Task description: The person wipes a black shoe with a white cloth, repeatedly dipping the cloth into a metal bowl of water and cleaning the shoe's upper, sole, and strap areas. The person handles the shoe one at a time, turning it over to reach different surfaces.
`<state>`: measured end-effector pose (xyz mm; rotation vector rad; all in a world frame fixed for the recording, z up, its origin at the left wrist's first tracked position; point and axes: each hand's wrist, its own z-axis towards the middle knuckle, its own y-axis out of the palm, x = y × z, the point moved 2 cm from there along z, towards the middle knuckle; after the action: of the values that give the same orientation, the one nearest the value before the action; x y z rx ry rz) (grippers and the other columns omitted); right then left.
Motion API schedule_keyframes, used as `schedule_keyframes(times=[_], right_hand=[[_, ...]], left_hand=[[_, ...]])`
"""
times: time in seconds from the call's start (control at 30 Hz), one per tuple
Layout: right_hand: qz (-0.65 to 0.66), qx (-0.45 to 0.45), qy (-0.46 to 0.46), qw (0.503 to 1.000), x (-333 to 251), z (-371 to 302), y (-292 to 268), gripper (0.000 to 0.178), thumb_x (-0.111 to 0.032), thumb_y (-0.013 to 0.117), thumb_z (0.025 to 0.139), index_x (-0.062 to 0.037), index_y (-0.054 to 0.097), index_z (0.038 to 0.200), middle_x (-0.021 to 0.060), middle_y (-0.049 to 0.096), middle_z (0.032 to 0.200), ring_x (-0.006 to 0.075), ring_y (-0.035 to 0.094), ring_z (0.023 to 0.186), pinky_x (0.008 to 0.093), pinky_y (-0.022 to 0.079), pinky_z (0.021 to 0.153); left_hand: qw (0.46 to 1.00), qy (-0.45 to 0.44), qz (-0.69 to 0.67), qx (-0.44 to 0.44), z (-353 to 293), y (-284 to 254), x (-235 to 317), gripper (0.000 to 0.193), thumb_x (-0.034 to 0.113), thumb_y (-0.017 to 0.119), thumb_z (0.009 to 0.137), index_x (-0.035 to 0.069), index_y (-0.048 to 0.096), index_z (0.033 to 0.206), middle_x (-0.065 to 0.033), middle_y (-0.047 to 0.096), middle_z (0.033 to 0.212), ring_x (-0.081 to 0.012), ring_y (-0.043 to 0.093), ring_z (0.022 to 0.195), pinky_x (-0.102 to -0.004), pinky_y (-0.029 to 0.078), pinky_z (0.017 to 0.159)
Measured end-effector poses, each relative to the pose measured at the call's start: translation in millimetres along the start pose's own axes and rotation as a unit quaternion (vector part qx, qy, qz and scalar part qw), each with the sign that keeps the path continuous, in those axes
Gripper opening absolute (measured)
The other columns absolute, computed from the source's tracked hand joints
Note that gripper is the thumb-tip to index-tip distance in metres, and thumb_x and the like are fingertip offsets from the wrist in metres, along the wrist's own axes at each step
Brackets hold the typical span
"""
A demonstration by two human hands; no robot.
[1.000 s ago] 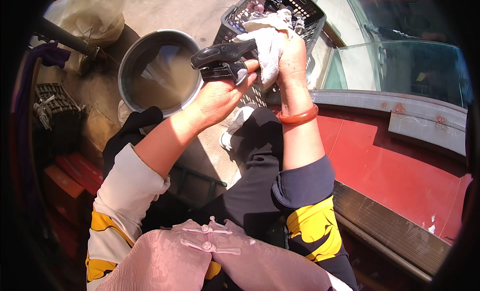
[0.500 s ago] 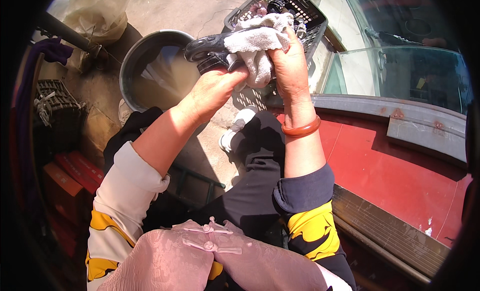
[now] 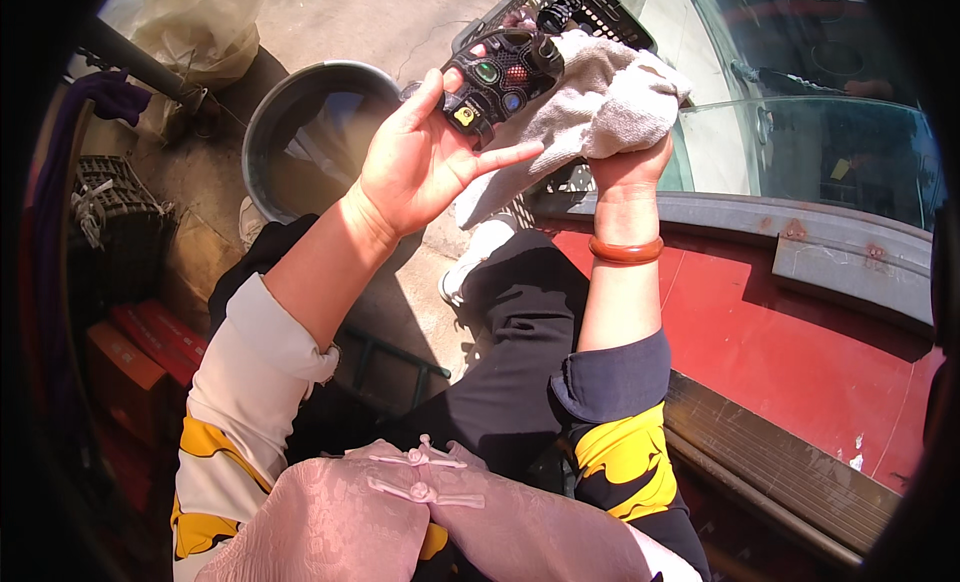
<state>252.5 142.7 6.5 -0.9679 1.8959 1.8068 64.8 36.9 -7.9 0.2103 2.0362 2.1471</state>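
Note:
My left hand (image 3: 420,172) is turned palm up, its thumb to the left and its little finger stretched toward the cloth. Its other fingers are partly hidden by a black mesh item (image 3: 500,77) with straps and round green, red and blue patches, which it holds up. The item's exact kind is unclear. In my right hand (image 3: 632,167), closed from below, is a bunched whitish-grey cloth (image 3: 620,92). One end of the cloth hangs down toward the left, and its upper part lies beside the black item.
A dark round tub (image 3: 262,167) of murky water stands left of my hands. Behind the cloth is a black plastic crate (image 3: 625,22) with things inside. Glass panels (image 3: 800,147) and a red ledge (image 3: 760,322) lie to the right; red boxes (image 3: 130,362) sit at lower left.
The cloth has gone from wrapping the black item to hanging mostly from my right hand, which moved right. My left hand has turned palm up, showing the item's coloured patches.

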Motion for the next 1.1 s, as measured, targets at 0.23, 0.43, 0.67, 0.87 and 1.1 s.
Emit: schedule_keyframes(times=[0.23,0.43,0.67,0.87,1.1], right_hand=[[-0.406,-0.109,-0.153,0.894,30,-18,48,0.029,-0.019,0.053,0.095,-0.0001,0.060,0.117,0.0050,0.066,0.103,0.0147,0.062,0.094,0.0278,0.049,0.084],[-0.518,-0.056,-0.246,0.818,31,-14,48,0.019,0.000,0.055,0.088,0.0028,0.065,0.104,0.0066,0.071,0.093,0.0125,0.064,0.083,0.0271,0.050,0.078],[-0.135,0.049,-0.023,0.989,2,3,8,0.043,-0.029,0.035,0.102,-0.0004,0.051,0.130,0.0152,0.059,0.126,0.0284,0.061,0.111,0.0412,0.051,0.095],[-0.239,-0.007,-0.095,0.966,8,-6,8,0.046,-0.036,0.040,0.101,-0.0030,0.049,0.131,0.0118,0.059,0.118,0.0252,0.060,0.106,0.0386,0.051,0.090],[-0.585,-0.139,-0.216,0.770,46,-26,59,0.058,-0.007,0.071,0.080,-0.0036,0.043,0.131,0.0110,0.064,0.108,0.0215,0.063,0.097,0.0335,0.050,0.086]], left_hand=[[0.999,-0.040,0.024,0.015,-1,3,-4,0.056,0.047,0.024,0.104,0.012,0.031,0.147,-0.0116,0.042,0.146,-0.0322,0.039,0.136,-0.0625,0.034,0.109],[0.982,-0.051,0.170,0.061,-6,16,-4,0.054,0.044,0.027,0.105,0.009,0.033,0.145,-0.0138,0.045,0.142,-0.0326,0.044,0.133,-0.0625,0.039,0.105],[0.987,-0.100,-0.115,-0.058,-6,-13,8,0.045,0.045,0.028,0.105,0.010,0.049,0.125,-0.0164,0.055,0.131,-0.0336,0.057,0.119,-0.0509,0.054,0.094],[0.979,-0.109,-0.170,-0.031,-3,-13,6,0.046,0.045,0.030,0.105,0.008,0.053,0.118,-0.0151,0.056,0.128,-0.0216,0.061,0.093,-0.0237,0.054,0.067],[0.994,-0.060,-0.074,0.044,-8,-4,3,0.044,0.044,0.033,0.105,0.009,0.059,0.114,-0.0032,0.067,0.104,-0.0067,0.049,0.063,-0.0179,0.035,0.044]])
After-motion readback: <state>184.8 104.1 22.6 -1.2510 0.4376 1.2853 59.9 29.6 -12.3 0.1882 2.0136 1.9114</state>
